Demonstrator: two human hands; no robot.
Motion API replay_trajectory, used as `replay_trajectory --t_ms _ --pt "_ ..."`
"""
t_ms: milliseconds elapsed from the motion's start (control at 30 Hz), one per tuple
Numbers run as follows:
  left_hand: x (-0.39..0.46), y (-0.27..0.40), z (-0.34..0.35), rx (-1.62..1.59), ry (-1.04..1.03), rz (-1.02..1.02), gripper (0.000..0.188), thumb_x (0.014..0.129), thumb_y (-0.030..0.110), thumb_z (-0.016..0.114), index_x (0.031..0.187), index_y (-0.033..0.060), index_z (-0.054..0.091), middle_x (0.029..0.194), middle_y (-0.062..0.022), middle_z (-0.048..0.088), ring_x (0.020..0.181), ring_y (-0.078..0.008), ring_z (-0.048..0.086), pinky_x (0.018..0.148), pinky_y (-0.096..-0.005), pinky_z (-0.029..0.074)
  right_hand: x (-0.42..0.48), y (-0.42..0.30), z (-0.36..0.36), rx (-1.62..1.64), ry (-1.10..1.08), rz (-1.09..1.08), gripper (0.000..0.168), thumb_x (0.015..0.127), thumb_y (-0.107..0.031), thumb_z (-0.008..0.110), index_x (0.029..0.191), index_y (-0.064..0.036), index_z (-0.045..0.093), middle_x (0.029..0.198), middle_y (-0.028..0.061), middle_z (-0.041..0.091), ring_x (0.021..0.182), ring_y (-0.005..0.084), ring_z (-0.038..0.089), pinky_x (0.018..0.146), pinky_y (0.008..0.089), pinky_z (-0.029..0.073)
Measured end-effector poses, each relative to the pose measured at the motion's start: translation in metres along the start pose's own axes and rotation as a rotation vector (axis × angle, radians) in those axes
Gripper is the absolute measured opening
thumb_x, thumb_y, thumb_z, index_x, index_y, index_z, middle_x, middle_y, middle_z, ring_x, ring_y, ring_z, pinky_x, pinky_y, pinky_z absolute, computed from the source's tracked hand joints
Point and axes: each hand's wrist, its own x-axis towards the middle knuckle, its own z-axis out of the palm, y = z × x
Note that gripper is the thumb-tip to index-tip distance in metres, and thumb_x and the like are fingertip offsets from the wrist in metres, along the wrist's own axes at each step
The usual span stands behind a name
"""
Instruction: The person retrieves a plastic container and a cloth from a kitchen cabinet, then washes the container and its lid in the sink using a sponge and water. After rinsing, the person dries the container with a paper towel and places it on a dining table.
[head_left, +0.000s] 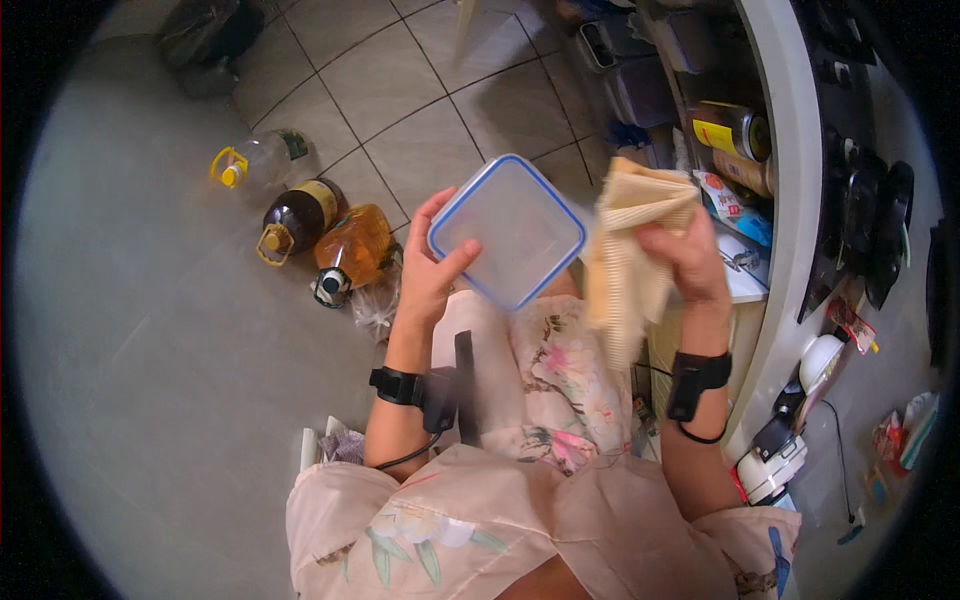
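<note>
My left hand (436, 262) grips a square, translucent plastic food container (517, 232) with a blue rim by its left corner, the thumb lying over the flat face. To the right of it, my right hand (682, 251) holds a bunched cream-yellow ribbed cloth (634, 247), which hangs down and is partly blurred. A narrow space separates the cloth from the container. Both are held above my lap. Each wrist wears a black strap with a small device and a cable.
On the left by the wall stand an empty-looking clear bottle (262, 161), a dark bottle (304, 214) and an amber oil bottle (360, 244), beside a plastic bag (375, 304). On the right, shelves hold a jar (731, 133) and packets under a pale counter edge (799, 127).
</note>
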Motion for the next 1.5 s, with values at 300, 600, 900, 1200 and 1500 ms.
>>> replay_trajectory --t_ms 300,600,900,1200,1500 --pt "-0.001 0.016 0.006 -0.22 0.059 0.01 0.066 0.08 0.029 0.069 0.132 0.0026 0.038 0.12 -0.0082 0.051 0.111 -0.017 0.048 0.095 -0.0295 0.038 0.0 0.032 0.014 0.391 -0.224 0.081 0.061 0.067 0.002 0.067 0.125 0.002 0.048 0.119 0.0119 0.057 0.109 0.0215 0.055 0.094 0.0346 0.044" --pt "-0.004 0.038 -0.019 0.05 0.0 -0.303 0.033 0.089 0.022 0.059 0.112 -0.001 0.057 0.102 -0.0056 0.061 0.091 -0.0119 0.057 0.08 -0.0242 0.045 0.0 0.047 0.01 0.245 -0.237 0.241 0.059 0.066 -0.002 0.065 0.122 0.007 0.048 0.129 0.0207 0.049 0.106 0.0229 0.057 0.092 0.034 0.047" --pt "0.001 0.049 -0.009 -0.045 -0.055 -0.316 0.037 0.081 0.014 0.068 0.111 -0.0028 0.055 0.1 -0.0061 0.061 0.088 -0.0131 0.058 0.08 -0.0256 0.046 -0.01 0.026 0.018 -0.026 -0.331 0.088 0.05 0.073 -0.004 0.072 0.118 0.003 0.053 0.122 0.009 0.056 0.108 0.0146 0.053 0.096 0.0285 0.04" --pt "-0.016 0.088 0.12 0.165 -0.328 -0.324 0.037 0.075 0.011 0.072 0.106 -0.0025 0.058 0.096 -0.0051 0.062 0.089 -0.0142 0.057 0.083 -0.0261 0.042 -0.113 0.013 -0.032 -0.079 0.044 -0.15 0.055 0.07 -0.009 0.076 0.118 -0.002 0.051 0.122 0.0094 0.053 0.11 0.0149 0.05 0.098 0.03 0.039" --pt "-0.073 0.014 0.327 0.317 -0.745 -0.263 0.015 0.076 -0.001 0.068 0.082 0.0073 0.057 0.081 0.0036 0.056 0.078 -0.0071 0.052 0.073 -0.0215 0.042 -0.279 0.044 -0.117 0.228 0.576 -0.262 0.052 0.073 -0.003 0.068 0.122 0.001 0.049 0.111 0.0092 0.061 0.1 0.0179 0.058 0.09 0.0309 0.046"
